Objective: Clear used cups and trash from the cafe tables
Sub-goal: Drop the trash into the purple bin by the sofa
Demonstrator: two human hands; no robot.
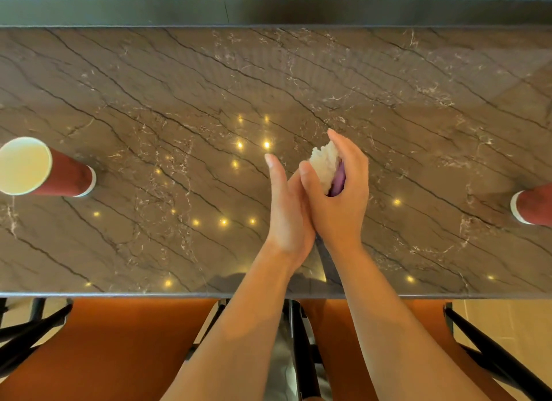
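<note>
My right hand [340, 191] is closed around a crumpled white napkin [324, 164] with a bit of purple trash [339, 184] tucked under it, held just above the brown marble table [179, 86]. My left hand [286, 209] presses flat against the right one from the left, fingers straight, holding nothing itself. A red paper cup [50, 173] with a white inside stands upright at the table's left edge. A second red paper cup [531, 205] stands at the far right, cut off by the frame.
Two orange-seated chairs [119, 350] with black frames are tucked under the table's near edge. A dark ledge [268, 12] and a ribbed pale wall run along the far side. Ceiling lights reflect in the glossy tabletop.
</note>
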